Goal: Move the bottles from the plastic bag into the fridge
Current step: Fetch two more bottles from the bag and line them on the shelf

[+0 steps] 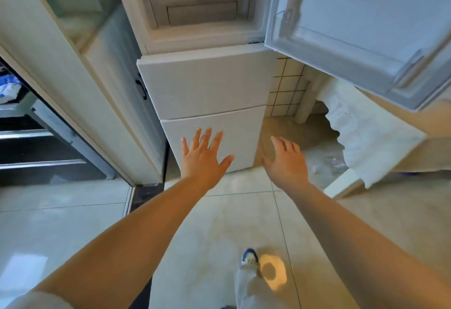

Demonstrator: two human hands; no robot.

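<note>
The fridge [207, 84] stands with its top door [366, 28] swung open to the right, exposing the upper compartment; both lower drawers are closed. The left hand [203, 157] and right hand [285, 159] extend toward the bottom drawer, fingers spread wide, holding nothing. No bottles are visible; white plastic sheeting [373, 135] lies on the floor [219, 223] at the right.

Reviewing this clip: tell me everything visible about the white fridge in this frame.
The tall white fridge stands between a glazed sliding door and a tiled wall. Its top door is swung open to the right, showing a clear door shelf; the top compartment shows pale shelves and no bottles in the part seen. Two lower doors are closed. Both hands, left and right, hover open before the lowest door; contact cannot be told.
</note>
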